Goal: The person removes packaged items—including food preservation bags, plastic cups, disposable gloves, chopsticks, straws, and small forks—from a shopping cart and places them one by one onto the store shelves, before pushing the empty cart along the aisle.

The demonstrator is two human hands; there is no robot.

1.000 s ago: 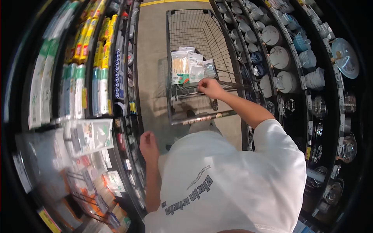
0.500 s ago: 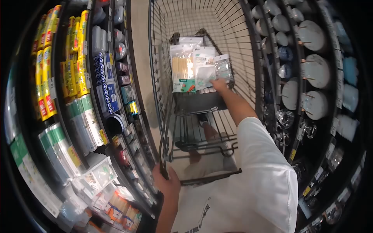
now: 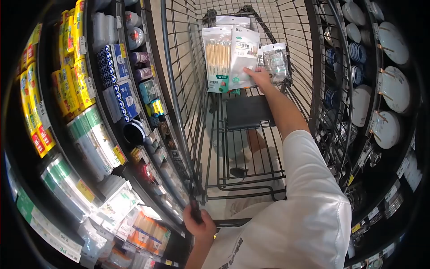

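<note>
Contact has now been made with the white packet (image 3: pixel 244 51) in the cart (image 3: pixel 247 113), its edge apparently pinched by the right hand's (image 3: pixel 260 77) fingers, with steadying presumably given by the left hand (image 3: pixel 201 225), curled round the handle (image 3: pixel 195 210).

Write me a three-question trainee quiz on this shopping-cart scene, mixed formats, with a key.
1. Multiple choice: what are the fingers of the right hand touching?
a) a patterned plate
b) the white packet
c) a yellow box on the shelf

2. True or false: both hands are on that packet.

3. Fill in: as the picture shows it, the packet of light-coloured sticks lies to the ____ of the white packet.

Key:
1. b
2. False; the left hand is apart from it.
3. left
</note>
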